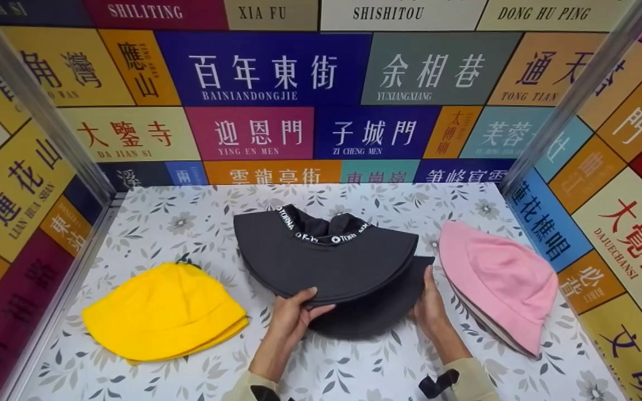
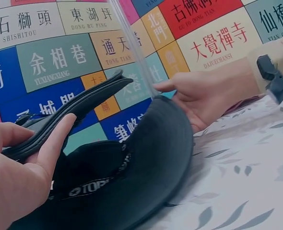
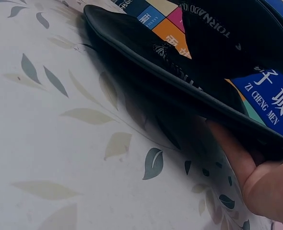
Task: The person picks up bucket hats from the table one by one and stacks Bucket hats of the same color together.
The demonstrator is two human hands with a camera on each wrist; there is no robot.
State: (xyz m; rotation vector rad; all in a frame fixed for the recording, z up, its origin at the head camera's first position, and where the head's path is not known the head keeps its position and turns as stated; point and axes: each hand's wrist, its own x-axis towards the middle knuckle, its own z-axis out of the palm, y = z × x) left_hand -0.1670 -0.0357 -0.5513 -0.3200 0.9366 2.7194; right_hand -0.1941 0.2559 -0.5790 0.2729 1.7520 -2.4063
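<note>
A black bucket hat with white lettering along its inner band is held at the middle of the table, its brim bent so that one part lies over another. At the front, my left hand pinches the upper brim, thumb on top. The left wrist view shows the layered brim edge between that hand's thumb and fingers. My right hand holds the right edge of the lower brim. Its fingers reach beneath the brim in the right wrist view. The crown is mostly hidden behind the brim.
On the left lies a yellow bucket hat, folded flat. A pink bucket hat rests at the right, near my right hand. The table has a leaf-patterned cover, with colourful sign-printed panels at the back and sides.
</note>
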